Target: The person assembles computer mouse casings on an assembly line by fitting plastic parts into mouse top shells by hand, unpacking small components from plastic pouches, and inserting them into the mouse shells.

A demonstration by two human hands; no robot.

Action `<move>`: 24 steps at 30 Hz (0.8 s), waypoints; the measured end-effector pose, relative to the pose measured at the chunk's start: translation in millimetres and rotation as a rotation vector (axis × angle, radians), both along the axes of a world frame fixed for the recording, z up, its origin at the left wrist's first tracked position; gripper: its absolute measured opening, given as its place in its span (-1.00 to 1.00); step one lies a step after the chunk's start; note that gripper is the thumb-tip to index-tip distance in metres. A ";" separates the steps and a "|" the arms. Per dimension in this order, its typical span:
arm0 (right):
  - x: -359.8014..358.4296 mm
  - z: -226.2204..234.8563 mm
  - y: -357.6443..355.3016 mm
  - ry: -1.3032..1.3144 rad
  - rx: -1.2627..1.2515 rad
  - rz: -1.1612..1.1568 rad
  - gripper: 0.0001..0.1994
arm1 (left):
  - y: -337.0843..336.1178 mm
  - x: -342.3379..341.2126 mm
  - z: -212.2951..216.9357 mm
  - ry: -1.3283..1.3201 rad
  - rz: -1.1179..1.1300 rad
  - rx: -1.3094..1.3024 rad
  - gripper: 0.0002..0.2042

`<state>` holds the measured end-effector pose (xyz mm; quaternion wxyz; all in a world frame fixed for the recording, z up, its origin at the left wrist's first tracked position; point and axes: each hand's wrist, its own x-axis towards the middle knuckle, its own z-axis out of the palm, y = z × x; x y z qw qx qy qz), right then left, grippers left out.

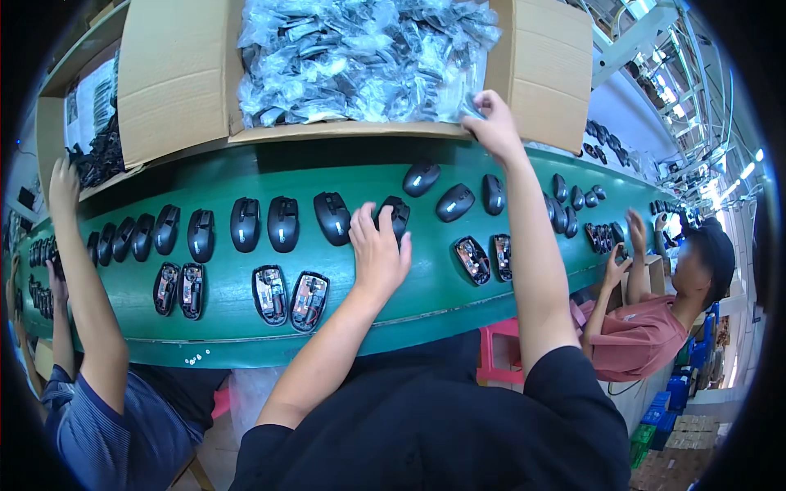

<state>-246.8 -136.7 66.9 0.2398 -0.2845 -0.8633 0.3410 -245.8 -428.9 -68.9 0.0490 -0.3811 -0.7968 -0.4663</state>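
My left hand (378, 250) rests on the green conveyor belt (426, 299), its fingers touching a black mouse shell (399, 214). My right hand (491, 123) reaches up to the near edge of a large cardboard box (176, 74) and pinches a clear plastic bag (473, 105) from the heap of bagged parts (360, 53) inside. A row of black mouse top shells (282, 222) lies along the belt. Below them sit open mouse bases with circuit boards showing (309, 300).
A person in a blue shirt (115, 409) on my left reaches up to a second box of black parts (98, 147). On my right a person in a pink shirt (647, 327) handles mice on the belt. A pink stool (499, 352) stands under the belt.
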 end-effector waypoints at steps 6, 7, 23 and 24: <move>93.7 -67.2 -151.0 0.459 -0.599 0.338 -0.56 | -3.6 12.6 9.9 -0.764 -0.460 0.457 -0.54; 97.6 -81.1 -162.6 0.486 -0.647 0.374 -0.57 | 1.2 15.9 11.9 -1.020 -0.485 0.527 -0.61; 146.6 -138.0 -183.6 0.701 -1.145 0.201 -0.58 | -31.3 31.7 0.1 -1.347 -0.334 0.704 -0.96; 146.2 -134.8 -183.4 0.709 -1.195 0.213 -0.57 | -31.7 29.4 -4.1 -1.286 -0.339 0.678 -0.91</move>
